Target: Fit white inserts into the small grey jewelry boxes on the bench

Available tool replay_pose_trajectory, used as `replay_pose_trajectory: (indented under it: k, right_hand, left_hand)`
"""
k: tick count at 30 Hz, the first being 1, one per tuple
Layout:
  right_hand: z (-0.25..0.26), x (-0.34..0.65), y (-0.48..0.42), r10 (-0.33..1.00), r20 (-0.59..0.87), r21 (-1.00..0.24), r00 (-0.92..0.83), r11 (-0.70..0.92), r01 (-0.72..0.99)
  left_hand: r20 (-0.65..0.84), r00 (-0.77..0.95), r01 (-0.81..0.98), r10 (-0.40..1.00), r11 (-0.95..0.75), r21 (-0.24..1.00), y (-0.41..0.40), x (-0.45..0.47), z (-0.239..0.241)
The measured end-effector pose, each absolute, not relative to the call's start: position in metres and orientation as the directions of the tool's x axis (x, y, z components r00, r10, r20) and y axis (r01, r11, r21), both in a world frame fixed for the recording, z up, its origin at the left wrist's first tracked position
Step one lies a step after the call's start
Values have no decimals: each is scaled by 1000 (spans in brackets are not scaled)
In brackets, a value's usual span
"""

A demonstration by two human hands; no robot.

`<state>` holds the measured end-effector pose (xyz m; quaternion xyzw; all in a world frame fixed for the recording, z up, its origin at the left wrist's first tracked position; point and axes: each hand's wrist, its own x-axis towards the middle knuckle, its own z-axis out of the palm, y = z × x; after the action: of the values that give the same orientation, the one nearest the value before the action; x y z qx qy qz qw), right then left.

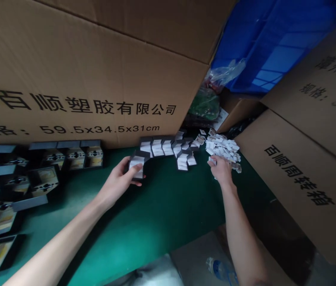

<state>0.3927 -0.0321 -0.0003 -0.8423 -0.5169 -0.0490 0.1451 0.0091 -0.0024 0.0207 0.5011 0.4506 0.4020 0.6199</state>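
My left hand [123, 172] is wrapped round a small dark box [138, 161] with a raised lid and a white inside; the thumb lies over its front. At the near edge of a heap of small white packets [223, 146], my right hand [222, 169] has its fingers closed on one small white packet [213, 160]. Between the two hands, several similar open boxes with white insides [168, 147] stand on the green table [162, 206]. One small open box [182, 161] sits a little nearer than that row.
Larger open dark cases [41, 182] with yellowish insides cover the left of the table. A tall cardboard carton [96, 71] walls off the back, and another carton [299, 174] stands at right. Blue crates [263, 47] rise behind. A plastic bottle [220, 270] lies below the table edge.
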Motion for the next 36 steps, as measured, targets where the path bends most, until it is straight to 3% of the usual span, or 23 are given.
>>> replay_pose_trajectory:
  k: [8,13,15,17,19,21,23,27,30,36]
  right_hand:
    - [-8,399,-27,850,280,-277,446,-374,885]
    - [10,386,-34,766,433,-300,476,-376,877]
    - [25,372,-40,656,576,-385,487,-307,870]
    - [42,350,-45,574,645,-547,505,-114,829]
    - [59,321,-46,717,531,-728,451,115,675]
    - [70,289,-41,914,347,-871,209,231,433]
    - [73,257,-29,975,222,-949,-24,222,223]
    - [60,206,-2,932,103,-995,-349,93,-45]
    - [42,184,6,938,57,-993,-342,18,-118]
    - [18,177,-5,993,119,-989,-2,118,-95]
  left_hand:
    - [-171,284,-37,943,189,981,-1,7,17]
    - [-182,283,-41,942,201,979,-1,8,19]
    - [-189,280,-48,941,210,976,-1,9,20]
    - [-190,280,-56,941,213,975,0,9,19]
    - [-192,276,-72,942,219,973,1,9,17]
    - [-199,266,-97,943,232,968,3,8,14]
    - [-206,253,-127,945,244,961,4,6,12]
    - [-200,218,-187,955,242,952,6,3,12]
    - [-213,163,-220,963,246,944,8,2,14]
    - [-256,141,-237,956,284,929,9,2,18]
